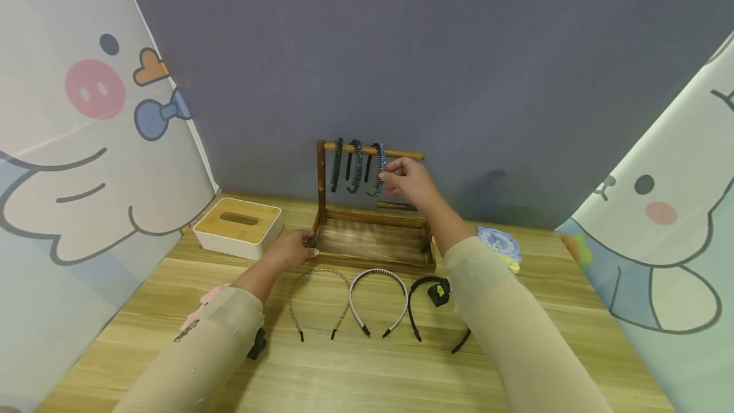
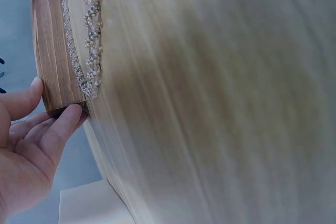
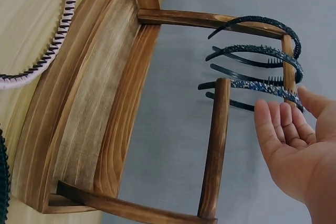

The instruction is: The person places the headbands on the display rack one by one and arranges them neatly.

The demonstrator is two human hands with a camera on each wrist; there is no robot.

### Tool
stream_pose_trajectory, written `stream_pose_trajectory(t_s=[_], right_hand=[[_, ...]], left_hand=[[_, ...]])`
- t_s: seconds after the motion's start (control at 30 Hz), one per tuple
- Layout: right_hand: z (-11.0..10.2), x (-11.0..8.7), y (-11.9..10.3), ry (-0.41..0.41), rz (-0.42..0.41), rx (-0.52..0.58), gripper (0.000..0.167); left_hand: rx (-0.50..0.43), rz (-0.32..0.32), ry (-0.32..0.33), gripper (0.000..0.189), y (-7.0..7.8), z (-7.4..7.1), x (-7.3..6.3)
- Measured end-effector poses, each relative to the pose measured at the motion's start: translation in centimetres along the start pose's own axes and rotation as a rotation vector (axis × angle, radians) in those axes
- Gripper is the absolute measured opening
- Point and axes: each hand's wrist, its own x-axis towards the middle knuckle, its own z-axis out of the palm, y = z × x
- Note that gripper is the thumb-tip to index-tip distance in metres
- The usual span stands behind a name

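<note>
A wooden stand [image 1: 322, 177] with a tray base stands at the back of the table. Two dark headbands, one at the left [image 1: 336, 167] and one in the middle [image 1: 357, 167], hang from its top rod beside a blue glittery headband [image 1: 381, 161]. My right hand [image 1: 410, 182] is at that blue headband; in the right wrist view its thumb and loosely bent fingers are spread apart, fingertips right by the band [image 3: 257, 85]. My left hand [image 1: 291, 249] grips the tray's front left corner, thumb on one side and fingers on the other [image 2: 65, 124].
On the table before the stand lie a beaded headband [image 1: 291, 298], a pink headband [image 1: 351, 292] and a black headband [image 1: 411, 311]. A white tissue box [image 1: 229, 244] with a wooden lid stands left. A blue clock-like item [image 1: 500, 242] lies right. A grey wall [image 1: 459, 81] rises behind.
</note>
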Motion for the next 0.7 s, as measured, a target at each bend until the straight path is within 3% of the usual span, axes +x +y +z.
stream_pose_trajectory(t_s=[0.4, 0.57, 0.7], right_hand=[[-3.3, -2.8, 1.3, -0.001, -0.050, -0.064, 0.044], [-5.4, -4.3, 2.1, 0.024, -0.024, -0.090, 0.056], [-7.1, -5.6, 3.1, 0.051, 0.012, -0.086, 0.055]], left_hand=[[0.005, 0.001, 0.009, 0.062, -0.1, 0.1, 0.1], [0.006, 0.002, 0.014, 0.062, 0.0, 0.1, 0.0], [0.006, 0.001, 0.009, 0.062, 0.1, 0.1, 0.0]])
